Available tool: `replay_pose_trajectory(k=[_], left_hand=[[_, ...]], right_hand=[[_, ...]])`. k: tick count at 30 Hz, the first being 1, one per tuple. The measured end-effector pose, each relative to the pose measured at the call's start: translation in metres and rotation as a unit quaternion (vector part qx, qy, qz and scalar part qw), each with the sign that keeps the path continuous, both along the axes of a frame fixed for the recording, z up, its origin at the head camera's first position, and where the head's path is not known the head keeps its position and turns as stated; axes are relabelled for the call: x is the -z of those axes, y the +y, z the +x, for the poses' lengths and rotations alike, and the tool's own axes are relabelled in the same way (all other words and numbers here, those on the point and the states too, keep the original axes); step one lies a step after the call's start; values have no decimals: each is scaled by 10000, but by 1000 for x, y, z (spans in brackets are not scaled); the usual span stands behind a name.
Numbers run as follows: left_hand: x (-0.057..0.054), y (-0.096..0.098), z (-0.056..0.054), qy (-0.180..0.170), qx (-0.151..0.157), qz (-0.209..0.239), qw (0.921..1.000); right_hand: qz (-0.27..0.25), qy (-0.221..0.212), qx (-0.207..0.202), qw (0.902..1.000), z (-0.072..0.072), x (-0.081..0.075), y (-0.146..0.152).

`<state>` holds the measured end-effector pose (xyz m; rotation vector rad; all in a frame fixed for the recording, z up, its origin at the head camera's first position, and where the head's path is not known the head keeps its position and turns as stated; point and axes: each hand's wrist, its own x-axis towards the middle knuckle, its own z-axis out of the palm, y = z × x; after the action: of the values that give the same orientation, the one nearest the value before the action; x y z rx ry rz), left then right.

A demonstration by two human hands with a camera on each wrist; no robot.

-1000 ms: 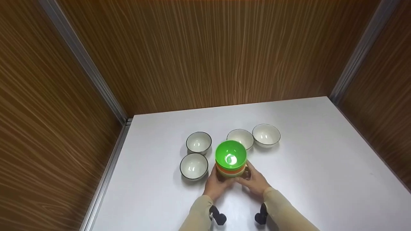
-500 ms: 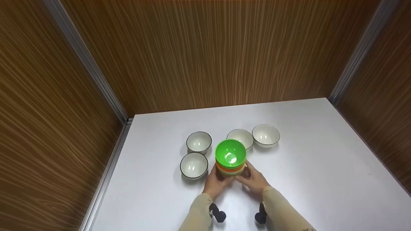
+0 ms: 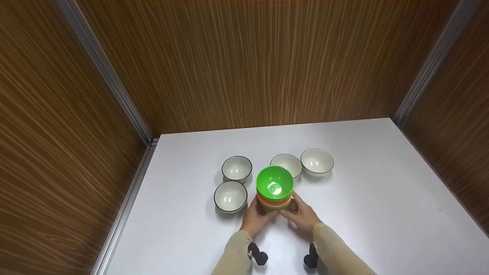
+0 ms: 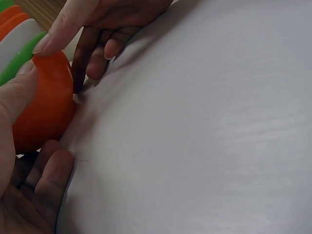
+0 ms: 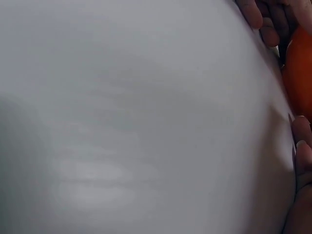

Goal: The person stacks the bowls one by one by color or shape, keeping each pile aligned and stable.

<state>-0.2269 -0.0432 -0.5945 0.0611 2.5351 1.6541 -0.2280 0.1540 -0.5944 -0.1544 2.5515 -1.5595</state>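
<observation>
A stack of nested plastic bowls (image 3: 274,181), bright green on top with orange and pale rims beneath, stands upright between both hands near the middle of the table. My left hand (image 3: 255,220) grips its left side low down, while my right hand (image 3: 303,217) holds the right side. Seen from the left wrist, the lowest bowl is orange (image 4: 48,100), with both thumbs pressed on its near side and fingers curled around and below it. Only a sliver of this orange bowl (image 5: 300,73) appears in the right wrist view. Whether the stack touches the table is unclear.
Two white dark-rimmed bowls (image 3: 230,196) (image 3: 237,169) stand left of the stack. Another white bowl (image 3: 286,162), partly hidden, sits behind it beside a fourth white bowl (image 3: 317,161). Wood-grain panels (image 3: 267,65) enclose the white table (image 3: 374,191) at the back and sides.
Almost nothing differs; the head view shifts slightly. Both hands keep holding the stack of bowls in the same place.
</observation>
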Motion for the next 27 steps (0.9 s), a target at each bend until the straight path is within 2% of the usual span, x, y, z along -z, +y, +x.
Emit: replay_pose_trajectory(k=[5, 10, 14, 17, 21, 24, 27], left_hand=[[3, -1, 1, 42, 15, -77, 10000], [4, -2, 3, 70, 29, -217, 9997], [3, -3, 3, 63, 15, -92, 9999], [2, -5, 3, -41, 38, 31, 10000], [4, -6, 3, -19, 22, 105, 9999], [5, -6, 3, 49, 36, 112, 9999], [5, -4, 4, 38, 25, 132, 9999]], right_hand=[[16, -58, 3, 10000, 2, 2, 1], [-238, 17, -155, 9996, 2, 4, 0], [-334, 160, -173, 9992, 2, 1, -2], [-327, 111, -209, 9992, 3, -1, -3], [-482, 66, -531, 9974, 4, -3, -1], [-758, -170, -773, 9940, 2, -7, 7], [-905, -604, -631, 9921, -1, -13, 21]])
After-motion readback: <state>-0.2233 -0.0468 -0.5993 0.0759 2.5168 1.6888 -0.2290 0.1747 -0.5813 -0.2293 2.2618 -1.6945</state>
